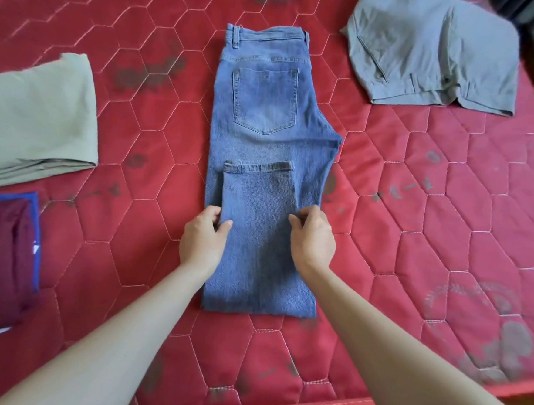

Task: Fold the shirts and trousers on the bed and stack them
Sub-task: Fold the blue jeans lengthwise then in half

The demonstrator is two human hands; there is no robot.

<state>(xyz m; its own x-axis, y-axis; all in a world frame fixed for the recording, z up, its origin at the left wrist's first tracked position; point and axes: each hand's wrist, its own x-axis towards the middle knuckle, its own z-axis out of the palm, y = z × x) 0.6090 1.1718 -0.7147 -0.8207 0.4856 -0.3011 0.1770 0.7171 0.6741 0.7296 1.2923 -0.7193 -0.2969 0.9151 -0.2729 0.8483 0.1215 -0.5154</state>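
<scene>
Blue jeans point(266, 114); red hexagon-quilted mattress point(419, 223); grey shorts point(432, 48); olive trousers point(29, 117).

Blue jeans point(271, 145): one
Grey shorts point(432, 48): one
Olive folded garment point(29, 121): one
Maroon folded garment point(1, 262): one
Blue garment beneath the maroon point(34, 218): one
Hands: two, left hand point(203, 238), right hand point(312, 237)
Bed point(419, 223): one

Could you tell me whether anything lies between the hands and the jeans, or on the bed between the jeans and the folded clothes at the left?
Nothing visible does. The left hand and right hand already grip the jeans, and only bare mattress separates them from the folded beige garment and maroon garment.
</scene>
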